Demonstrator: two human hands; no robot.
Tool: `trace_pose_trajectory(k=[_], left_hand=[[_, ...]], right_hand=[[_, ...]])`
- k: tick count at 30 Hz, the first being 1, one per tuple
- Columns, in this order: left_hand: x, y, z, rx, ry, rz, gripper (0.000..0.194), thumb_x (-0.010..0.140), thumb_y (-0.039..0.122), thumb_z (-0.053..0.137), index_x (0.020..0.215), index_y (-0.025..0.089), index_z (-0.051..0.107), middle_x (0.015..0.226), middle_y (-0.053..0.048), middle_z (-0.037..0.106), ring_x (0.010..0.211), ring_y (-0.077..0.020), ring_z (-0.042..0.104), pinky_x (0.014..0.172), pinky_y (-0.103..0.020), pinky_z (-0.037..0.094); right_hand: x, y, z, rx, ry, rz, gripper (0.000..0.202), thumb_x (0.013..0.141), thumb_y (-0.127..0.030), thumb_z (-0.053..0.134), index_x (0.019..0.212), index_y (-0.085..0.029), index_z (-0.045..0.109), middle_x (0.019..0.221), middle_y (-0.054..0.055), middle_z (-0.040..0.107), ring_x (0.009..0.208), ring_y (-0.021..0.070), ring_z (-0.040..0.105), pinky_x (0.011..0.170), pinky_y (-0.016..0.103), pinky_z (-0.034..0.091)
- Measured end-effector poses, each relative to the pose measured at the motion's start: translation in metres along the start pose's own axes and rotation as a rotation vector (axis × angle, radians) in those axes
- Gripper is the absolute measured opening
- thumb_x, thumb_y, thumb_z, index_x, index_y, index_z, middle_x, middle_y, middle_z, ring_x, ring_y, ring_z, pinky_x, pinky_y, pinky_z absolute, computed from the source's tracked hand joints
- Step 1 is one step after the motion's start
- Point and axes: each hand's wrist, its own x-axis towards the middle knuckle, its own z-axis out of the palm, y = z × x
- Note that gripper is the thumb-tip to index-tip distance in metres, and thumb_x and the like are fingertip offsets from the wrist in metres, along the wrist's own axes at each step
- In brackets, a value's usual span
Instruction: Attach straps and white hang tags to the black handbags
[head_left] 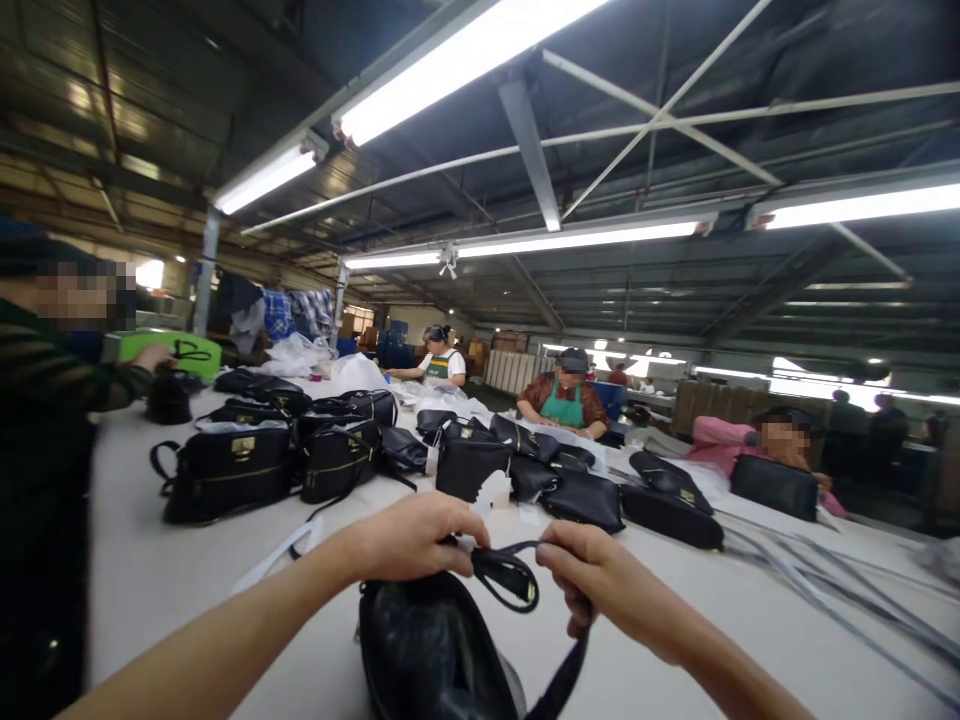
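A looped black strap (pixel 510 580) is pinched in the closed fingers of the left hand (pixel 424 537) and right hand (pixel 592 570), above a glossy black handbag (pixel 431 650) set on the white desk (pixel 675 620). More black handbags (pixel 232 470) are lined up beyond, and green aprons (pixel 562 406) are worn by two people.

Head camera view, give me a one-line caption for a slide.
Left hand and right hand hold a looped black strap by a black bag, more bags beyond on the white table.
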Motion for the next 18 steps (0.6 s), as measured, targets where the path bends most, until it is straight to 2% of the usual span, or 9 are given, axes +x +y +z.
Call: trace_pose_trajectory(k=[3, 5, 7, 8, 9, 11, 13, 15, 18], left_hand=[[0.000, -0.002, 0.004, -0.066, 0.183, -0.061, 0.022, 0.086, 0.018, 0.060, 0.106, 0.019, 0.069, 0.101, -0.004, 0.069, 0.096, -0.0214, 0.061, 0.087, -0.029, 0.043], [0.004, -0.004, 0.002, -0.128, 0.299, -0.107, 0.024, 0.086, 0.019, 0.057, 0.108, 0.017, 0.067, 0.102, -0.006, 0.068, 0.098, -0.0220, 0.060, 0.091, -0.031, 0.043], [0.008, -0.006, 0.002, -0.169, 0.364, -0.136, 0.026, 0.086, 0.020, 0.055, 0.110, 0.017, 0.065, 0.107, -0.007, 0.066, 0.102, -0.0225, 0.058, 0.094, -0.032, 0.041], [0.010, -0.007, 0.002, -0.183, 0.380, -0.144, 0.026, 0.087, 0.021, 0.054, 0.111, 0.017, 0.064, 0.109, -0.007, 0.066, 0.102, -0.0223, 0.058, 0.095, -0.032, 0.041], [0.012, -0.007, 0.002, -0.197, 0.387, -0.146, 0.025, 0.087, 0.022, 0.053, 0.110, 0.017, 0.064, 0.109, -0.006, 0.066, 0.101, -0.0216, 0.058, 0.094, -0.032, 0.042], [0.012, -0.007, 0.002, -0.236, 0.392, -0.148, 0.022, 0.088, 0.023, 0.052, 0.106, 0.017, 0.064, 0.100, -0.004, 0.066, 0.091, -0.0187, 0.059, 0.086, -0.029, 0.045], [0.009, -0.002, 0.000, -0.289, 0.380, -0.138, 0.020, 0.088, 0.024, 0.051, 0.103, 0.016, 0.063, 0.084, 0.000, 0.062, 0.075, -0.0145, 0.057, 0.073, -0.025, 0.046], [0.005, 0.006, -0.005, -0.394, 0.317, -0.102, 0.021, 0.088, 0.024, 0.052, 0.105, 0.016, 0.062, 0.072, 0.004, 0.055, 0.065, -0.0116, 0.053, 0.063, -0.022, 0.044], [0.000, 0.020, -0.008, -0.472, 0.166, -0.027, 0.032, 0.081, 0.022, 0.064, 0.112, 0.019, 0.062, 0.071, 0.007, 0.048, 0.064, -0.0102, 0.050, 0.060, -0.020, 0.040]], right_hand=[[0.005, 0.001, 0.010, -0.016, 0.205, -0.070, 0.035, 0.081, -0.058, 0.049, 0.077, -0.023, 0.047, 0.063, -0.007, 0.047, 0.046, 0.0115, 0.047, 0.047, 0.029, 0.051], [0.005, -0.002, 0.015, -0.147, 0.275, -0.137, 0.039, 0.080, -0.054, 0.056, 0.101, -0.021, 0.055, 0.085, 0.001, 0.061, 0.062, 0.0165, 0.059, 0.058, 0.032, 0.053], [0.002, -0.001, 0.022, -0.225, 0.186, -0.098, 0.072, 0.072, -0.046, 0.069, 0.134, -0.020, 0.043, 0.115, 0.011, 0.063, 0.089, 0.0242, 0.065, 0.076, 0.036, 0.054], [0.001, 0.002, 0.027, -0.236, 0.110, -0.052, 0.087, 0.069, -0.041, 0.073, 0.144, -0.019, 0.034, 0.124, 0.013, 0.061, 0.101, 0.0273, 0.063, 0.084, 0.038, 0.052], [0.001, 0.006, 0.032, -0.239, 0.039, -0.015, 0.092, 0.067, -0.036, 0.073, 0.147, -0.016, 0.031, 0.126, 0.015, 0.061, 0.108, 0.0290, 0.061, 0.090, 0.038, 0.050], [0.003, 0.018, 0.041, -0.254, -0.001, -0.029, 0.068, 0.071, -0.028, 0.064, 0.136, -0.014, 0.047, 0.118, 0.013, 0.068, 0.109, 0.0288, 0.061, 0.094, 0.038, 0.047], [0.007, 0.028, 0.045, -0.238, 0.025, -0.110, 0.041, 0.074, -0.022, 0.053, 0.113, -0.016, 0.064, 0.105, 0.008, 0.073, 0.102, 0.0274, 0.064, 0.091, 0.036, 0.047], [0.009, 0.033, 0.044, -0.194, 0.020, -0.157, 0.029, 0.072, -0.018, 0.050, 0.095, -0.019, 0.069, 0.095, 0.004, 0.074, 0.096, 0.0268, 0.065, 0.085, 0.034, 0.048], [0.009, 0.031, 0.041, -0.168, 0.004, -0.106, 0.025, 0.066, -0.016, 0.056, 0.087, -0.020, 0.070, 0.092, 0.002, 0.073, 0.093, 0.0276, 0.065, 0.080, 0.034, 0.049]])
